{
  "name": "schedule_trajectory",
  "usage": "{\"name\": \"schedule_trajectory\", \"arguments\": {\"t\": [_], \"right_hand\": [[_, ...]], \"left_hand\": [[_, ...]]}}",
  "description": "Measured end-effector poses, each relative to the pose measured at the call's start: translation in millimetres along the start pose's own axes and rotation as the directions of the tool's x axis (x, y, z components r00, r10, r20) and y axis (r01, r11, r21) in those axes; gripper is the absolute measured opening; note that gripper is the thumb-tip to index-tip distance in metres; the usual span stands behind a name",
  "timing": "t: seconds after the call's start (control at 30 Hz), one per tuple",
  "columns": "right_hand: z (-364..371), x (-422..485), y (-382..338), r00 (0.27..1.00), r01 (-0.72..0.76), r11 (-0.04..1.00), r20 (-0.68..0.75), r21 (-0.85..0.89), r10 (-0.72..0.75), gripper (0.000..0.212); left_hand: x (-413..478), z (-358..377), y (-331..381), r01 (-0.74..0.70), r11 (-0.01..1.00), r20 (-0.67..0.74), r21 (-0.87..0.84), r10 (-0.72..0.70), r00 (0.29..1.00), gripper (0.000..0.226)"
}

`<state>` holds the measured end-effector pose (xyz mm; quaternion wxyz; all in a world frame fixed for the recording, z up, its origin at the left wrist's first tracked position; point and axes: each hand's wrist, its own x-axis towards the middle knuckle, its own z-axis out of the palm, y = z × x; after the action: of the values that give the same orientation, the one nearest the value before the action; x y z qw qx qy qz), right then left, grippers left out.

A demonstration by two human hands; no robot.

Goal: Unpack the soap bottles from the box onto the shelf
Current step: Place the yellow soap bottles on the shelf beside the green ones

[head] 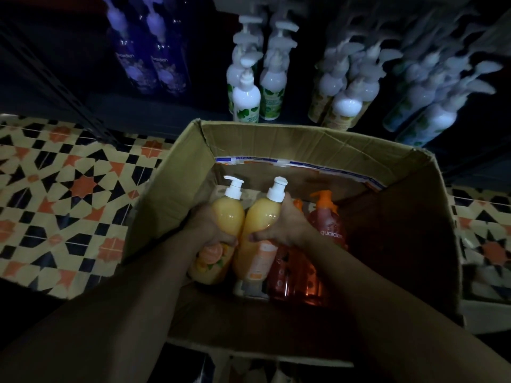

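My left forearm [124, 299] and right forearm [387, 299] come in from the bottom corners of the frame and meet over the open cardboard box [304, 139] at the centre. My left hand [210, 230] is wrapped round the waist of the left yellow bottle [228, 217], fingers curled over its label. My right hand [287, 225] clamps the right yellow bottle [261, 217] the same way, thumb across its front.

The two bottles lie side by side, flanks touching, inside the box. Their long axes run from lower frame to upper frame, with the white pump heads pointing up the picture towards the shelf [166, 114]. So the shelf lies straight ahead of both grips, beyond the box's far wall. I judge the next move to be a lift clear of that wall and a carry forward. Neither hand looks clearly nearer.

The bottles are smooth, glossy plastic, rounded at the shoulder, with opaque yellow fill. Beside my right hand, red translucent bottles [326, 222] with orange pumps wait in the box. The cardboard is creased, matte and taped along the inner edge. On the dark shelf at upper frame stand white pump bottles [246, 98] and, upper left, purple bottles [149, 64]. The patterned tile floor [69, 189] fills the left.
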<state>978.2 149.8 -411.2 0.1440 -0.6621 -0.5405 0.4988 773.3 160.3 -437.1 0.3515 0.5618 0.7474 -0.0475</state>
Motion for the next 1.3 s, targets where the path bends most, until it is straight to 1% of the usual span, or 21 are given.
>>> {"name": "schedule_trajectory", "arguments": {"t": [0.07,0.13,0.2,0.33,0.43,0.5,0.57,0.63,0.73,0.8,0.9,1.0,1.17,1.23,1.3], "right_hand": [[-2,-9,0,0.998,-0.019,1.000,-0.055,0.023,0.020,0.108],[-4,-16,-1,0.992,-0.031,0.998,-0.118,0.048,0.037,0.111],[-9,-25,-5,0.987,-0.028,0.997,-0.158,0.076,0.040,0.109],[-22,-42,-16,0.972,0.024,0.991,-0.235,0.131,0.007,0.110],[-30,-57,-26,0.978,0.000,0.989,-0.208,0.145,0.031,0.106],[-33,-68,-30,0.977,0.032,0.988,-0.212,0.152,0.001,0.100],[-33,-78,-33,0.979,0.046,0.981,-0.203,0.189,-0.006,0.097],[-32,-86,-36,0.982,0.054,0.976,-0.188,0.212,-0.013,0.096],[-30,-93,-40,0.970,0.081,0.988,-0.238,0.130,-0.048,0.102],[-31,-101,-46,0.963,0.098,0.986,-0.261,0.134,-0.060,0.104],[-33,-106,-55,0.952,0.121,0.985,-0.297,0.125,-0.079,0.100],[-43,-119,-71,0.934,0.164,0.977,-0.340,0.139,-0.108,0.101],[-58,-136,-102,0.887,0.273,0.957,-0.410,0.096,-0.212,0.103],[-68,-145,-119,0.866,0.312,0.948,-0.431,0.068,-0.254,0.098],[-81,-157,-138,0.835,0.373,0.927,-0.452,0.047,-0.313,0.089]], "left_hand": [[-17,-14,10,-0.026,1.000,-0.007,-0.004,0.026,1.000,0.150],[-34,-29,23,-0.041,0.999,-0.016,-0.005,0.041,0.999,0.140],[-52,-44,34,-0.056,0.998,-0.022,0.003,0.056,0.998,0.129],[-80,-65,47,-0.195,0.980,-0.028,0.037,0.196,0.980,0.121],[-98,-74,50,-0.214,0.977,-0.069,0.025,0.215,0.974,0.117],[-108,-76,49,-0.210,0.977,-0.097,-0.031,0.206,0.974,0.121],[-116,-77,44,-0.177,0.980,-0.109,-0.096,0.166,0.980,0.128],[-120,-79,40,-0.157,0.978,-0.127,-0.139,0.140,0.982,0.128],[-128,-82,38,-0.128,0.975,-0.141,-0.183,0.102,0.985,0.124],[-134,-88,39,-0.121,0.968,-0.151,-0.220,0.089,0.985,0.125],[-141,-98,41,-0.151,0.958,-0.184,-0.244,0.107,0.977,0.126],[-155,-116,46,-0.206,0.945,-0.243,-0.253,0.144,0.959,0.125],[-182,-148,53,-0.305,0.904,-0.351,-0.298,0.194,0.916,0.117],[-193,-164,55,-0.350,0.882,-0.408,-0.315,0.207,0.889,0.110],[-207,-183,57,-0.392,0.862,-0.461,-0.322,0.219,0.860,0.108]]}}
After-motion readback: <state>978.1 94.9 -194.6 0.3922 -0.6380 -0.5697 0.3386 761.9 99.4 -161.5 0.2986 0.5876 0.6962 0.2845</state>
